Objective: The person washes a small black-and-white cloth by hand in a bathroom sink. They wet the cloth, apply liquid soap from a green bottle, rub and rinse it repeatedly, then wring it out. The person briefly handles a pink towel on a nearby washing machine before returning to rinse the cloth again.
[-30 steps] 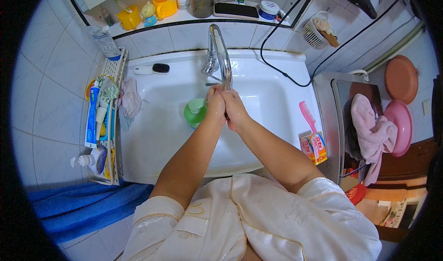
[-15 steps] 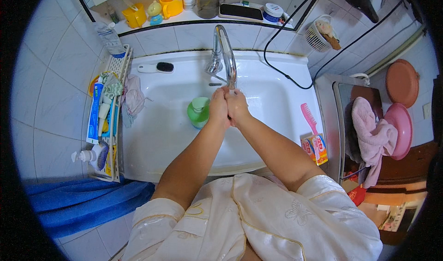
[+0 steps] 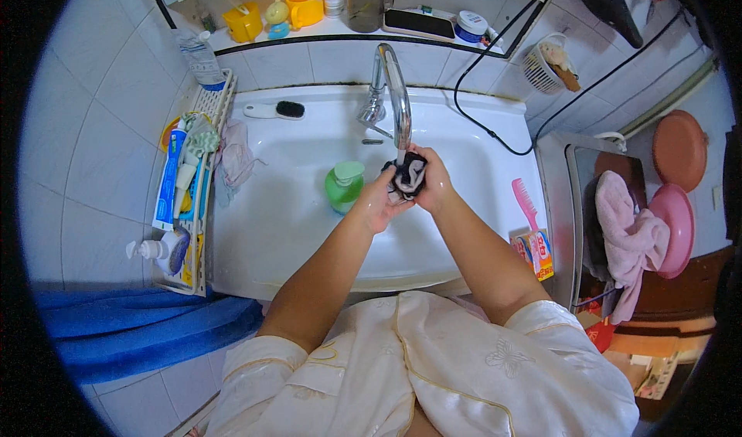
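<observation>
Your left hand [image 3: 376, 203] and right hand [image 3: 433, 180] both clasp the dark wet cloth [image 3: 407, 176] between them, directly under the faucet [image 3: 396, 101] spout, above the sink [image 3: 294, 221] middle.

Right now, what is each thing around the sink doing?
Left hand: gripping the cloth.
Right hand: gripping the cloth.
Cloth: dark, bunched between both hands under the spout.
Tap: spout over the basin; running water too hard to tell.
Green soap bottle: upright in the sink.
Pink comb: lying flat on the rim.
Brush: lying behind the basin.
</observation>
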The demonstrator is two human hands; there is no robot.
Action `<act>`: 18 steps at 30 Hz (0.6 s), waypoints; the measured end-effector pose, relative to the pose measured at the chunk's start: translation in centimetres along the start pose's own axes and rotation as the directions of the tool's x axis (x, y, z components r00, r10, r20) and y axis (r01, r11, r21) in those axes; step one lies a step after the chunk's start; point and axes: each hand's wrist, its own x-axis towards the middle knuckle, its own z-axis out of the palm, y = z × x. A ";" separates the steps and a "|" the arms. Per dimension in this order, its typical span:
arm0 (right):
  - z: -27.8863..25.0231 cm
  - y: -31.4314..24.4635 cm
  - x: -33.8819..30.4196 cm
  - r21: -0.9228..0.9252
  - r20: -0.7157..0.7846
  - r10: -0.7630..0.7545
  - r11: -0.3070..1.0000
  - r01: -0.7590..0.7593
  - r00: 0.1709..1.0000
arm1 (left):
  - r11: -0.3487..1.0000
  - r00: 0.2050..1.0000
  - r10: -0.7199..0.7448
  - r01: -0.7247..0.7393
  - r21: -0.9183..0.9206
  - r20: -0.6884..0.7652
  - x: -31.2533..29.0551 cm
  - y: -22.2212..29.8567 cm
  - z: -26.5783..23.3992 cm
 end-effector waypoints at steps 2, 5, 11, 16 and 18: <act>-1.3 0.0 -0.1 -0.038 -0.003 -0.048 0.998 0.047 0.999 | 0.986 0.985 0.150 -0.143 0.080 -0.091 -0.2 -0.3 0.3; -1.8 -0.1 -1.4 -0.103 0.016 0.005 0.995 -0.003 1.000 | 0.929 0.936 0.331 -0.301 0.215 -0.119 0.0 0.0 0.1; -3.1 0.8 -2.0 -0.242 0.077 0.150 0.962 -0.127 0.986 | 0.881 0.947 0.319 -0.289 0.374 -0.021 -0.3 0.6 0.7; -4.5 1.8 -1.3 -0.197 0.013 0.080 0.977 -0.076 0.997 | 0.883 0.929 0.371 -0.357 0.305 0.013 -0.9 0.9 0.2; -3.8 1.6 -2.3 -0.222 -0.036 0.076 0.971 -0.083 0.996 | 0.883 0.927 0.373 -0.365 0.296 0.030 -0.8 1.1 0.1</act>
